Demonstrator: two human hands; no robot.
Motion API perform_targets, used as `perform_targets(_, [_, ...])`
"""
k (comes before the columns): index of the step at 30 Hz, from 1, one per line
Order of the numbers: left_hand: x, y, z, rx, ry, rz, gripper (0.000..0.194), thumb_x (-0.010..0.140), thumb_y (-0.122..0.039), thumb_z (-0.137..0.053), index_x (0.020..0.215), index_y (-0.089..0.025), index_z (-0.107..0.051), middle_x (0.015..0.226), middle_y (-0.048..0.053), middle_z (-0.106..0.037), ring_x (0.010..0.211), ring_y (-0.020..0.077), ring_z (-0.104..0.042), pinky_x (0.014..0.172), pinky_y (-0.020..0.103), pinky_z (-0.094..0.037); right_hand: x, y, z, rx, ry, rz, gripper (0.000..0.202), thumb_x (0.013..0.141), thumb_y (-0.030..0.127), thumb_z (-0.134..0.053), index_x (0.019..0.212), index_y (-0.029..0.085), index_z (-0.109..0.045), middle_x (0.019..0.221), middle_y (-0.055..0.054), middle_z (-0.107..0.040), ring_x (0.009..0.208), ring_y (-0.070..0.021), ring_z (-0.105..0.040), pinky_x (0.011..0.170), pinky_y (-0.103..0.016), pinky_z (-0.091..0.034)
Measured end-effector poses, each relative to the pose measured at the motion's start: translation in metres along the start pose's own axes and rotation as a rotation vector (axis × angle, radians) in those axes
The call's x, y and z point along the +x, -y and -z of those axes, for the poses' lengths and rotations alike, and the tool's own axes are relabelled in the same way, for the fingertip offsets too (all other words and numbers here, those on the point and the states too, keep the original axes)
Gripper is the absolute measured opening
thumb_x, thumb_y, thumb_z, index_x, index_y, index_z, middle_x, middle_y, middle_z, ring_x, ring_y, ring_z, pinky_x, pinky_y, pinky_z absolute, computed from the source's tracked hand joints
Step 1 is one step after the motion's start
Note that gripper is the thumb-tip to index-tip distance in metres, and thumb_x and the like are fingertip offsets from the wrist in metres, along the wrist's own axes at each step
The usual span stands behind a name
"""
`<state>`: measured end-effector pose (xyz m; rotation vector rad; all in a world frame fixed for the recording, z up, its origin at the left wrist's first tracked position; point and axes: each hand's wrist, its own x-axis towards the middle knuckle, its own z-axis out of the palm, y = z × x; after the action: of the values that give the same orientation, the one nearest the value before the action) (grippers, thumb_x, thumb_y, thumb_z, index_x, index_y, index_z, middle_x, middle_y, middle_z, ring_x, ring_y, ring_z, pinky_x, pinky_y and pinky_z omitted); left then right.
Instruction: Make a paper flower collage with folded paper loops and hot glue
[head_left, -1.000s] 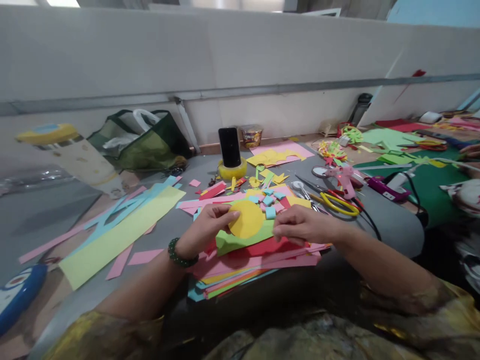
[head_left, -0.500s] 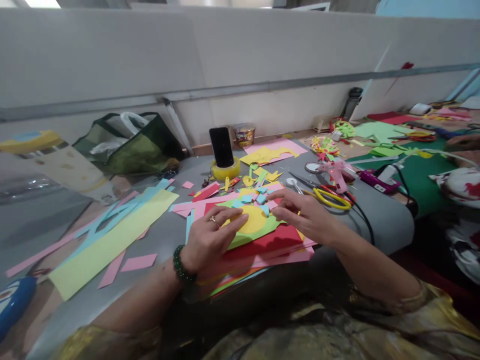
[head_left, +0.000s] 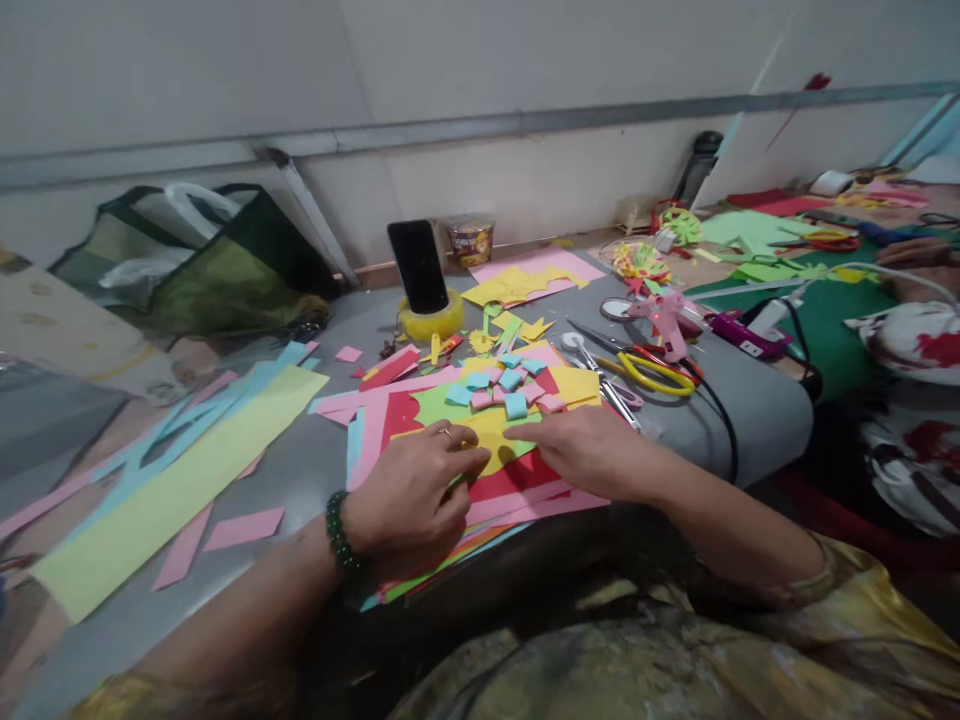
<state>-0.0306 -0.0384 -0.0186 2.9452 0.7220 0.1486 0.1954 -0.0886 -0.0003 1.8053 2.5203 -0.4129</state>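
Observation:
A yellow paper piece [head_left: 493,432] lies between my hands on green and red sheets [head_left: 525,475] at the top of a paper stack. My left hand [head_left: 412,485], with a ring and a green bead bracelet, rests on its left side, fingers apart. On its right side, the outstretched index finger of my right hand [head_left: 592,450] touches the paper; that hand's other fingers are curled and partly hidden. Just beyond my fingertips sit several small folded blue pieces [head_left: 516,405] and pink pieces [head_left: 551,403]. A yellow paper scrap [head_left: 577,386] lies behind my right hand.
Yellow-handled scissors [head_left: 656,372], a pink glue gun [head_left: 664,322] and its black cord are at right. A phone [head_left: 418,265] leans on a yellow tape roll [head_left: 431,318]. Paper strips [head_left: 187,480] and a green bag [head_left: 217,270] are at left. Another person's hand [head_left: 926,262] shows far right.
My right hand has come down and left, from above the small pieces onto the yellow paper. My left hand stays on that paper. The view has tilted down.

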Motion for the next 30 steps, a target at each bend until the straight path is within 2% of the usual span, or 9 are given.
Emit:
perform_targets(3, [0.001,-0.001,-0.002,-0.021,-0.018,-0.043,0.038,0.079,-0.014,-0.044,0.104,-0.02,-0.074,0.107,0.01,-0.073,0.095,0.0254,-0.067,0.08,0.037,-0.056,0.005,0.005,-0.002,-0.06,0.088,-0.009,0.041,0.095,0.016,-0.045,0.125,0.026,-0.072,0.106,-0.009,-0.079,0.098,-0.0243,-0.072,0.07,-0.028,-0.043])
perform_targets(6, [-0.001,0.002,-0.002,-0.082,-0.062,-0.103,0.043,0.079,-0.012,-0.043,0.107,-0.019,-0.074,0.111,0.011,-0.073,0.097,0.0251,-0.069,0.082,0.037,-0.058,0.001,0.005,-0.004,-0.034,0.043,-0.008,0.038,0.097,0.019,-0.044,0.124,0.023,-0.07,0.108,-0.009,-0.079,0.097,-0.0231,-0.072,0.07,-0.027,-0.042])
perform_targets(9, [-0.005,0.009,-0.001,-0.153,-0.19,-0.114,0.04,0.084,-0.014,-0.044,0.111,-0.02,-0.074,0.116,0.011,-0.073,0.102,0.0235,-0.07,0.083,0.033,-0.059,-0.014,0.0,-0.006,0.063,-0.012,-0.003,0.033,0.1,0.024,-0.047,0.124,0.023,-0.069,0.106,-0.007,-0.079,0.092,-0.0204,-0.073,0.071,-0.026,-0.043])
perform_targets(14, [-0.009,0.025,0.004,-0.268,-0.569,-0.049,0.023,0.095,-0.018,-0.052,0.1,-0.02,-0.074,0.089,0.005,-0.076,0.08,0.015,-0.073,0.071,0.021,-0.058,-0.043,-0.019,-0.015,0.29,-0.256,0.133,0.029,0.1,0.027,-0.048,0.113,0.021,-0.074,0.099,-0.005,-0.08,0.082,-0.0155,-0.073,0.068,-0.022,-0.045])
perform_targets(17, [-0.009,0.031,0.007,-0.26,-0.662,-0.041,0.019,0.097,-0.02,-0.055,0.09,-0.019,-0.073,0.078,0.002,-0.077,0.069,0.0131,-0.072,0.064,0.018,-0.056,-0.054,-0.034,-0.023,0.327,-0.41,0.152,0.031,0.1,0.029,-0.047,0.11,0.019,-0.075,0.091,-0.006,-0.08,0.075,-0.0144,-0.072,0.066,-0.022,-0.046])
perform_targets(21, [-0.008,0.031,0.009,-0.148,-0.641,-0.051,0.029,0.102,-0.033,-0.051,0.086,-0.019,-0.072,0.071,0.002,-0.076,0.061,0.0136,-0.071,0.058,0.02,-0.054,-0.059,-0.056,-0.022,0.272,-0.532,-0.036,0.029,0.097,0.034,-0.05,0.1,0.021,-0.076,0.083,-0.005,-0.08,0.067,-0.0155,-0.07,0.06,-0.024,-0.046])
perform_targets(24, [-0.008,0.028,0.008,-0.078,-0.59,-0.049,0.045,0.106,-0.04,-0.04,0.079,-0.019,-0.07,0.063,0.002,-0.071,0.054,0.0131,-0.066,0.052,0.022,-0.049,-0.056,-0.069,-0.006,0.203,-0.535,-0.236,0.027,0.095,0.036,-0.052,0.097,0.023,-0.075,0.08,-0.003,-0.078,0.063,-0.0157,-0.067,0.058,-0.024,-0.044])
perform_targets(27, [-0.009,0.027,0.003,-0.06,-0.542,-0.08,0.056,0.108,-0.04,-0.028,0.074,-0.019,-0.067,0.061,0.002,-0.068,0.052,0.0129,-0.063,0.051,0.024,-0.046,-0.047,-0.072,0.017,0.045,-0.405,-0.437,0.027,0.096,0.034,-0.052,0.086,0.022,-0.073,0.074,-0.004,-0.074,0.062,-0.0169,-0.064,0.055,-0.025,-0.038])
perform_targets(30, [-0.01,0.028,-0.001,-0.064,-0.56,-0.117,0.05,0.107,-0.042,-0.032,0.081,-0.019,-0.069,0.067,0.003,-0.07,0.058,0.0139,-0.064,0.055,0.024,-0.045,-0.038,-0.069,0.034,-0.16,-0.211,-0.611,0.028,0.097,0.035,-0.052,0.082,0.02,-0.071,0.078,-0.009,-0.073,0.071,-0.0214,-0.066,0.055,-0.028,-0.034])
